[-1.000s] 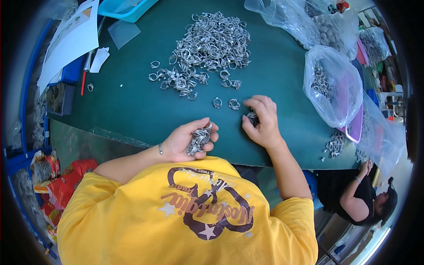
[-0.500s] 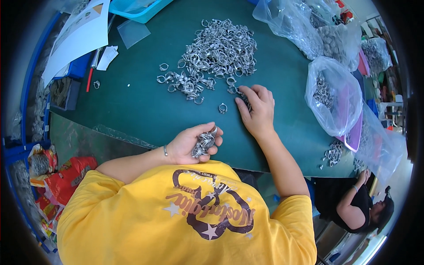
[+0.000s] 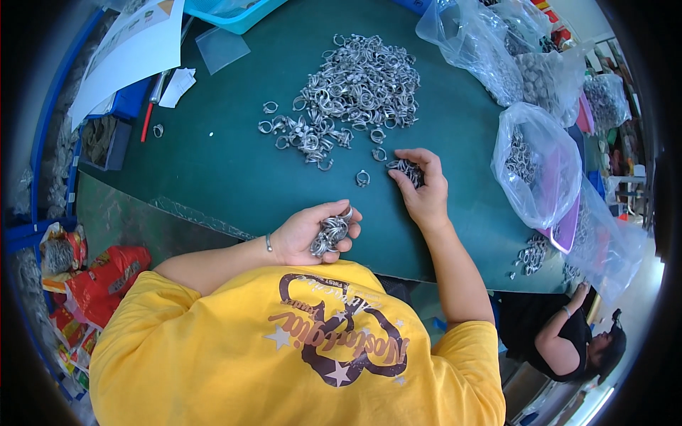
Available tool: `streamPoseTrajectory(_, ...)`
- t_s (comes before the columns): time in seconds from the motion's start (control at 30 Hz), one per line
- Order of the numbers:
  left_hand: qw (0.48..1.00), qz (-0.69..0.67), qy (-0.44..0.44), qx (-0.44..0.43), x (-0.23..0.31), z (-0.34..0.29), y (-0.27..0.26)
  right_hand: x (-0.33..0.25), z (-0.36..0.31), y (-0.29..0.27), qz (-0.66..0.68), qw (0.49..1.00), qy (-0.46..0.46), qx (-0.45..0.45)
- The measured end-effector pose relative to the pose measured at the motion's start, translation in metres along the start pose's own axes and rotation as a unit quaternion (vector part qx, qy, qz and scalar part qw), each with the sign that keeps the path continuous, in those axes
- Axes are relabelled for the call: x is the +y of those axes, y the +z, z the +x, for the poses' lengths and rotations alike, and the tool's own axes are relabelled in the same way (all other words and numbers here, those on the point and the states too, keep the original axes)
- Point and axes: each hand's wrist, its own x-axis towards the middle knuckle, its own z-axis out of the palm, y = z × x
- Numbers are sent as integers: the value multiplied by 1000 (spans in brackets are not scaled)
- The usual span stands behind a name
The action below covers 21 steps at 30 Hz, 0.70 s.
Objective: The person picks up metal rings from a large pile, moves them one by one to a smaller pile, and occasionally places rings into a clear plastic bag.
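Observation:
My left hand (image 3: 295, 234), palm up, is curled round a clump of silvery metal rings (image 3: 331, 231) close to my body. Farther right, my right hand (image 3: 429, 195) bends its thumb and fingers about several more rings (image 3: 406, 170) at the table surface. Whether it bears their weight I cannot tell. Just left of it, one loose ring (image 3: 363, 178) lies alone, with another single ring (image 3: 379, 154) slightly beyond. A large heap of the same rings (image 3: 366, 82) covers the middle of the table, and a smaller cluster (image 3: 309, 138) spreads at its near left.
Clear plastic bags of rings (image 3: 536, 160) stand on the right of the green table (image 3: 234, 167), one over a purple tray (image 3: 566, 227). A turquoise basket (image 3: 238, 18), papers (image 3: 128, 60) and a red pen (image 3: 145, 122) occupy the far left. A co-worker (image 3: 561, 334) sits at right.
My right hand has drawn slightly away from the heap, and the rings by its fingers show more plainly. My left hand keeps its clump. The whole view has shifted a little.

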Motion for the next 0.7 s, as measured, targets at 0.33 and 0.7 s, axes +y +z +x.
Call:
streamPoseTrajectory(0.33,1000,-2,-5,1,1,0,0,-2,-7,-13,-9,1000,-12,-8)
streamPoseTrajectory(0.7,1000,7,-9,5,2,1,1,-26,4,-14,-211,957,-171,-101)
